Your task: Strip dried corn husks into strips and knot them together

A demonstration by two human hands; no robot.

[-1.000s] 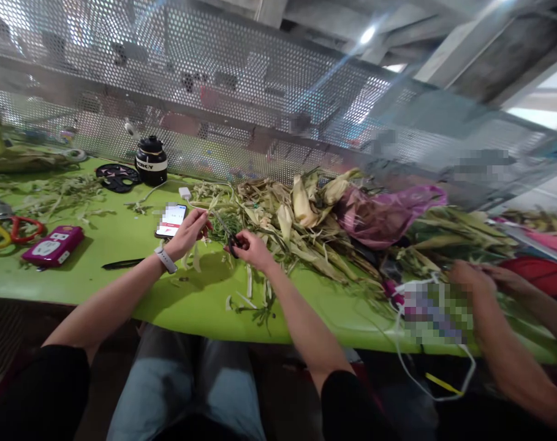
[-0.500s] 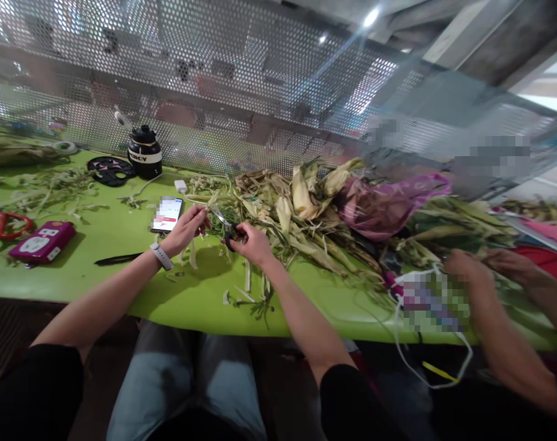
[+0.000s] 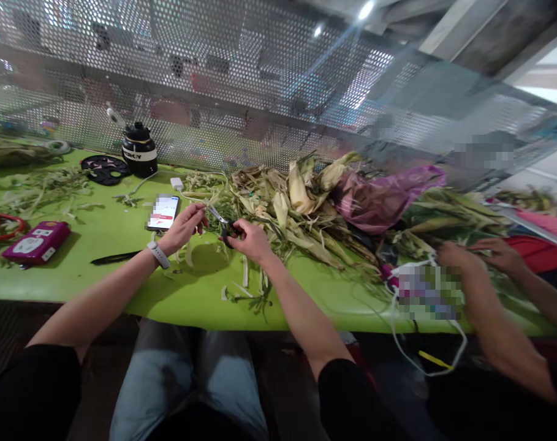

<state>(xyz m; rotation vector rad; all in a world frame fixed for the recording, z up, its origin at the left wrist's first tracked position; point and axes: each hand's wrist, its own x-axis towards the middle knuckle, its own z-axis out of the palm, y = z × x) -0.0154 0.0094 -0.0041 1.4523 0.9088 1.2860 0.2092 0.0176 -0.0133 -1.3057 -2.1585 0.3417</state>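
Observation:
My right hand (image 3: pixel 250 240) grips the black handles of small scissors (image 3: pixel 223 225), blades pointing up and left over the green table (image 3: pixel 122 245). My left hand (image 3: pixel 182 225), with a white watch at the wrist, pinches a thin plant strip right beside the blades. Cut green and pale trimmings (image 3: pixel 248 288) lie on the table below my hands. A big heap of corn husks and leaves (image 3: pixel 306 220) sits just behind and to the right.
A phone (image 3: pixel 163 212) lies left of my hands, with a black knife (image 3: pixel 113 258), a magenta device (image 3: pixel 32 242) and red-handled scissors (image 3: pixel 0 225) further left. A black jar (image 3: pixel 139 157) stands by the perforated metal screen. Another person's hands (image 3: pixel 471 260) work at right near a pink bag (image 3: pixel 379 199).
The view has shifted slightly; my hands stay together at the scissors and strip, with the scissors' blades a little more raised. The other person's hands moved slightly in the leaves.

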